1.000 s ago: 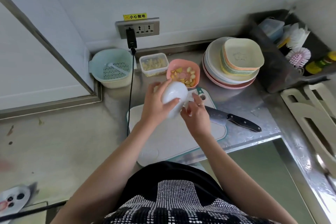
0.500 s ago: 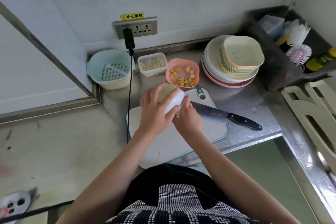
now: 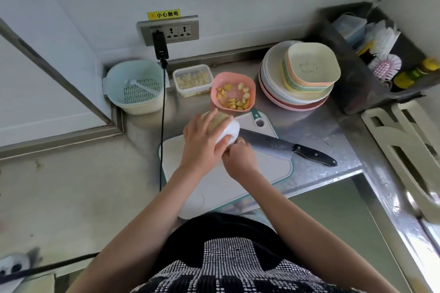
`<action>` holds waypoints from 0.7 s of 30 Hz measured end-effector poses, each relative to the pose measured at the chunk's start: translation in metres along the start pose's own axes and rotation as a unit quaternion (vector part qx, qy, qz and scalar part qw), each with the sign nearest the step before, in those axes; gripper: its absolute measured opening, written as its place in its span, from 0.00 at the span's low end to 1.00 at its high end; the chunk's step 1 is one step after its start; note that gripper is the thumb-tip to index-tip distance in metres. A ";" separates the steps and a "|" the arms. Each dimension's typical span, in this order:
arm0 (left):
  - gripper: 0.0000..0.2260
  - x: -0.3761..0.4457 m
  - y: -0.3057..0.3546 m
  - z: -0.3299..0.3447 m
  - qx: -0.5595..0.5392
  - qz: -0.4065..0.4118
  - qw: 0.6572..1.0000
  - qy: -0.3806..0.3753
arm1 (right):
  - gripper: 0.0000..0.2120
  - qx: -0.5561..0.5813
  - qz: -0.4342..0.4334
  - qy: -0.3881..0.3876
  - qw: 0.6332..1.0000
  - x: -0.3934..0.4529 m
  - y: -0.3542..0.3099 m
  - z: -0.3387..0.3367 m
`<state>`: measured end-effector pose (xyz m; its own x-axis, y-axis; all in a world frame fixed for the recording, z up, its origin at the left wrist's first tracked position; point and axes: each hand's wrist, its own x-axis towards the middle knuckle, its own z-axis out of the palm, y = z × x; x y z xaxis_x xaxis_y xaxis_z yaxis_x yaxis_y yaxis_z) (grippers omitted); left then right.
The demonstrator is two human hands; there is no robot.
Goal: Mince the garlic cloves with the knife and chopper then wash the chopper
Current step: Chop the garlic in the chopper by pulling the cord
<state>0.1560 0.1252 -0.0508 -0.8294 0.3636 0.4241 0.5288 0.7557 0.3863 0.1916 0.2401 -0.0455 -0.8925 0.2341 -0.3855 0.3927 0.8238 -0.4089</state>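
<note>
My left hand (image 3: 202, 143) grips the round white chopper (image 3: 227, 132) over the far end of the white cutting board (image 3: 269, 173); minced garlic shows through its clear cup. My right hand (image 3: 239, 158) is curled right beside the chopper's white end, its fingertips hidden, so what it pinches cannot be made out. The black-handled knife (image 3: 285, 148) lies on the board just right of my hands. A pink bowl (image 3: 250, 83) of cut garlic pieces sits behind the board.
A clear tub of garlic cloves (image 3: 192, 79) and a pale colander basket (image 3: 135, 88) stand at the back left beside a black cable (image 3: 163, 126). Stacked plates and bowls (image 3: 302, 74) are at the back right. A dark caddy with brushes (image 3: 381, 54) stands near the sink edge.
The chopper has been tilted and lowered toward the board, its clear cup now turned away from me. My right hand pulled back toward me along its white end.
</note>
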 end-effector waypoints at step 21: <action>0.12 0.020 -0.035 0.003 0.123 -0.151 0.970 -0.144 | 0.17 -0.110 0.104 -0.041 0.988 -0.005 0.070 -0.015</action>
<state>0.1203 0.1083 -0.0582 -0.9745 0.2157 0.0621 0.2243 0.9456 0.2355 0.2204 0.3046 -0.0596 -0.7733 0.3749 -0.5114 0.5002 0.8563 -0.1286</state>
